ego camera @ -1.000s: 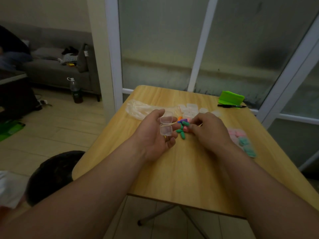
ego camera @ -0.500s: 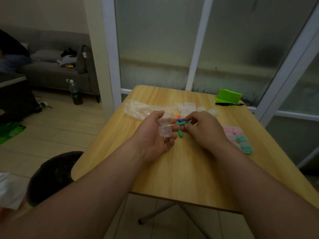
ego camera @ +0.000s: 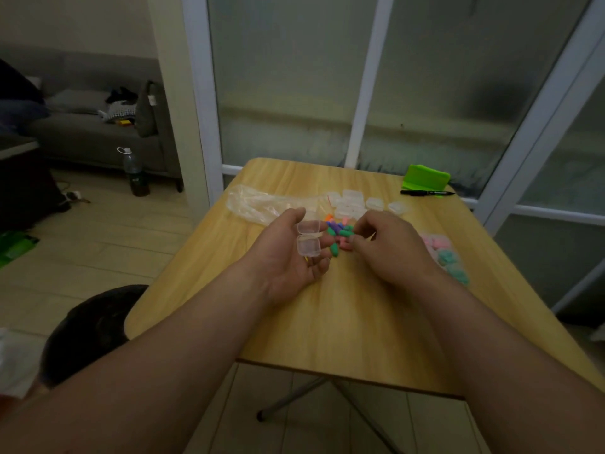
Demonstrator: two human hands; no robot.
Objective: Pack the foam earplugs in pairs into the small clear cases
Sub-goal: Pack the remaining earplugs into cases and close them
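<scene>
My left hand (ego camera: 291,253) lies palm up over the wooden table (ego camera: 343,316) and holds a small clear case (ego camera: 308,239) with its lid swung open. Just to its right lies a heap of loose foam earplugs (ego camera: 339,232) in green, purple, orange and pink. My right hand (ego camera: 389,245) is palm down at that heap, its fingertips pinching a pink earplug (ego camera: 346,244). Behind the heap stand several empty clear cases (ego camera: 352,203). Filled cases with pink and teal earplugs (ego camera: 443,253) lie to the right of my right hand.
A crumpled clear plastic bag (ego camera: 258,204) lies at the table's back left. A green holder (ego camera: 425,176) and a black marker (ego camera: 425,192) sit at the far right corner. A dark round stool (ego camera: 88,329) stands left of the table; glass doors close off the far side.
My right hand has shifted within the earplug heap and its fingertips have closed on a pink earplug. The left hand keeps the open case in the same place.
</scene>
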